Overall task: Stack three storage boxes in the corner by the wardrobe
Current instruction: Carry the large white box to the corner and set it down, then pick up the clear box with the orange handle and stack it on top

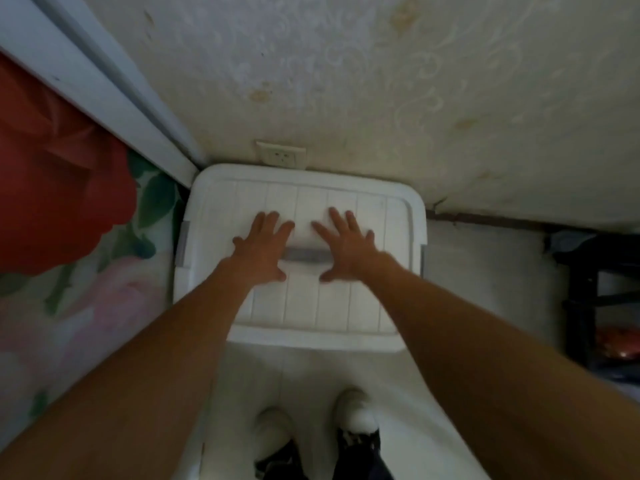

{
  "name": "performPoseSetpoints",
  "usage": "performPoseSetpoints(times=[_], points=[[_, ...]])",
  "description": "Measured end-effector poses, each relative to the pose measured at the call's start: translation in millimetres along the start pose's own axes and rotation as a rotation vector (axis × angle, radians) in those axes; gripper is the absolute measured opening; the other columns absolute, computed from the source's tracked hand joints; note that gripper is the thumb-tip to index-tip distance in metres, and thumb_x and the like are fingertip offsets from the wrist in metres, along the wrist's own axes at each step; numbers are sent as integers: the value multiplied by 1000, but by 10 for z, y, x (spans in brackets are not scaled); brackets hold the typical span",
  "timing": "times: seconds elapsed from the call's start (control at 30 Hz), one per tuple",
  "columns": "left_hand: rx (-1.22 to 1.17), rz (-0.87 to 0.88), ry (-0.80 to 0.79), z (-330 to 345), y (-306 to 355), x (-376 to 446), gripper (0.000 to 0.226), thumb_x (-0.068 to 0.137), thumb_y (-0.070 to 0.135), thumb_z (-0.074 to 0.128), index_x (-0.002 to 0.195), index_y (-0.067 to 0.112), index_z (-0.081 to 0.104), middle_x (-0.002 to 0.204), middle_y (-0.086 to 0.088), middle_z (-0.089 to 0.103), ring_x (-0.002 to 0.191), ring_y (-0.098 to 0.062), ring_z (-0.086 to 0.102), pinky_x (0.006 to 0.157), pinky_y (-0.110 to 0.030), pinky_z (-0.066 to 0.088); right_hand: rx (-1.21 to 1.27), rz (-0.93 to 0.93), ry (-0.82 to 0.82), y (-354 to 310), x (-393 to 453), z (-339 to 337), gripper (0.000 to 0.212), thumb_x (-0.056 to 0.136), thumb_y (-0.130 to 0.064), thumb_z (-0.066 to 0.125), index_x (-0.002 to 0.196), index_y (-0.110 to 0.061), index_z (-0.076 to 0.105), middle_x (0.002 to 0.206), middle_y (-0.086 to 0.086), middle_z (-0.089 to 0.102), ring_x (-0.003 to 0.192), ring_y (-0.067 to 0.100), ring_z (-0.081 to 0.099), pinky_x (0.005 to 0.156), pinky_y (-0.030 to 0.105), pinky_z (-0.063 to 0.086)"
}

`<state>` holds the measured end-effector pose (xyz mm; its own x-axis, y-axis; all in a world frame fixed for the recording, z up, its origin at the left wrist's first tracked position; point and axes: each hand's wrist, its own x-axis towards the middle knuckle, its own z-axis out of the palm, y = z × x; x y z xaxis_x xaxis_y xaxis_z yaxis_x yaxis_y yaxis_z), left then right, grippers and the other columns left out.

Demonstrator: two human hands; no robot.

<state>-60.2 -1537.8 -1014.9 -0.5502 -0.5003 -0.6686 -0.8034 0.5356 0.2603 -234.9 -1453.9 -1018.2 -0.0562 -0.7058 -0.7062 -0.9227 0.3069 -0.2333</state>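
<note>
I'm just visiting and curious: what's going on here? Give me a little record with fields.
place: corner between a flower-printed wardrobe door and a papered wall
top box: white storage box lid, ribbed, grey handle at centre
left hand: flat on the lid, fingers spread
right hand: flat on the lid, fingers spread
wall socket: just behind the box
boxes beneath: cannot tell how many
feet: white shoes on pale floor

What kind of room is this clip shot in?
Probably a bedroom or similar room in a home. A white storage box sits in a corner against a patterned wall with a power socket, beside a flower-printed wardrobe door, on a pale floor. Both hands lie flat on its lid.
</note>
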Motion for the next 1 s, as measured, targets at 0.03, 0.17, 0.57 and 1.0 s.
performPoseSetpoints(times=[0.03, 0.17, 0.57, 1.0], points=[[-83, 2, 5, -95, 27, -91, 100, 78, 30, 77, 152, 24, 9, 162, -7, -6, 149, -29, -5, 112, -64, 20, 107, 26, 10, -6, -75, -118, 115, 75, -36, 79, 154, -34, -4, 163, 10, -3, 149, 35, -1, 115, 62, 15], [-354, 39, 139, -742, 325, -584, 86, 87, 25, 68, 153, 13, 13, 159, -11, 19, 145, -26, 22, 118, -39, 20, 673, 202, 272, -107, -672, -671, 86, 82, -18, 70, 153, -12, 20, 143, 19, 42, 131, 32, 43, 102, 34, 39], [-454, 429, 496, -3134, 2798, -2893, 66, 84, 12, 66, 144, 15, 39, 140, -1, 54, 129, -12, 49, 103, -31, 43, 1164, 171, 971, -58, -4098, -2702, 49, 82, -13, 66, 130, -15, 55, 114, -1, 66, 102, 12, 63, 72, -2, 40], [-339, 1139, 382, -3511, 6292, -5665, 60, 80, 0, 63, 137, 10, 49, 127, -6, 64, 117, -12, 58, 89, -13, 41, 1198, 467, 1690, 958, -8792, -2702, 44, 84, -16, 66, 127, -18, 60, 115, -5, 68, 101, 6, 66, 85, 26, 56]])
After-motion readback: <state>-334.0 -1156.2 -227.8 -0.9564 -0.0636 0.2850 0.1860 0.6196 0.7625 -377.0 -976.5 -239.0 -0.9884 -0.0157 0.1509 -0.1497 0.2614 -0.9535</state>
